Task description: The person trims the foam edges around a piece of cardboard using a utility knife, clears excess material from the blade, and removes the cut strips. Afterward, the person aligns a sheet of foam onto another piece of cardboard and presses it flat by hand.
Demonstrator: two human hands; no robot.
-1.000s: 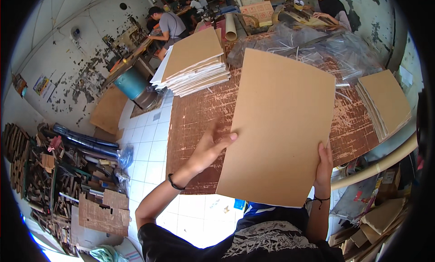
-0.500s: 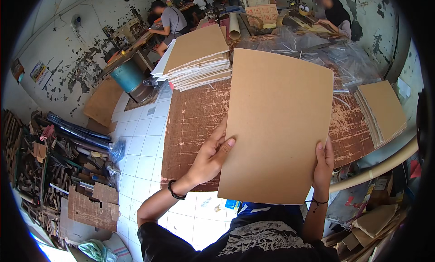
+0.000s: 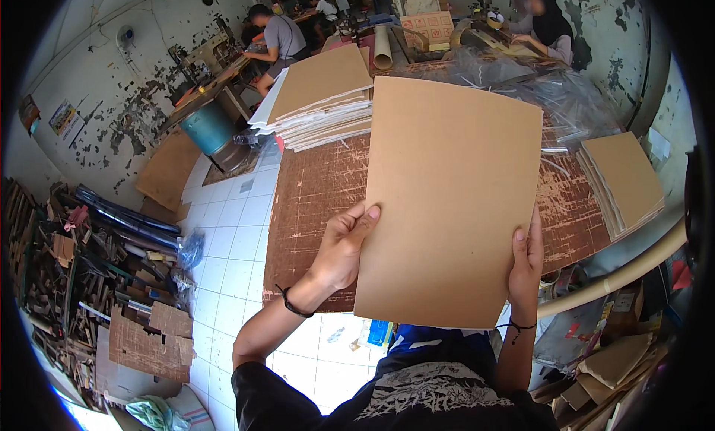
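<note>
A large brown cardboard sheet is held up in front of me, above the near part of the worn brown table. My left hand pinches its left edge, thumb on the front face and fingers curled behind. On the opposite edge my right hand grips lower down, its thumb against the face and other fingers partly behind. Whether it is one sheet or a few together, I cannot tell. Beyond the left hand lies a tall stack of brown and white sheets. A smaller stack of brown sheets rests at the table's right.
Crumpled clear plastic covers the table's far right. A cardboard tube lies at the back. Wood scraps pile up on the left, near a blue drum. A long beige tube curves along the right. Other people work farther off.
The sheet has shifted slightly left and up. My left hand has slid higher along its edge, with its fingers more curled. My right hand keeps its hold.
</note>
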